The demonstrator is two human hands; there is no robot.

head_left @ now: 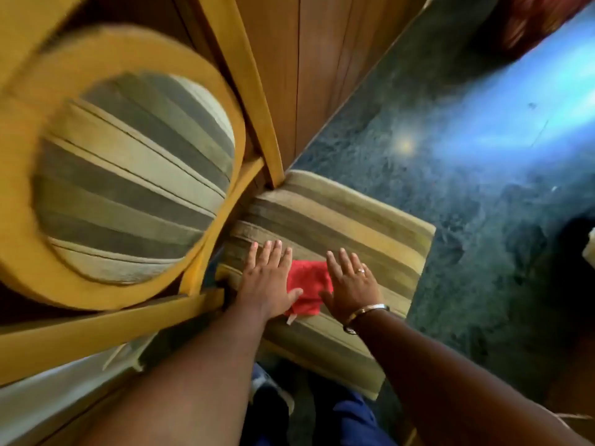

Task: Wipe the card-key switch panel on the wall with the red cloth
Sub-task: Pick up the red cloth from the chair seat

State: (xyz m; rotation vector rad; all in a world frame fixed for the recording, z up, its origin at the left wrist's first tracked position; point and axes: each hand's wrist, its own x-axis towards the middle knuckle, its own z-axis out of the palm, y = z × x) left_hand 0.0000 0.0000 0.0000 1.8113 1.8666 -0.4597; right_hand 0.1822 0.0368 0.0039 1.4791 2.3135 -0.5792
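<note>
Lower centre of frame: red cloth (308,290) on striped seat cushion (347,220); left hand (269,280) and right hand (351,284) flat, fingers spread, gripping nothing, flanking it.

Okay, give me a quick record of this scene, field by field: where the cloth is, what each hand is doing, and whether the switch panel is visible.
cloth: red cloth lying on the striped seat cushion
left hand: open, flat, palm down, thumb over the cloth's left edge
right hand: open, flat, palm down at the cloth's right edge; ring and bracelet worn
chair: yellow wooden frame, oval striped backrest
floor: dark speckled floor
switch panel: not in view
</note>
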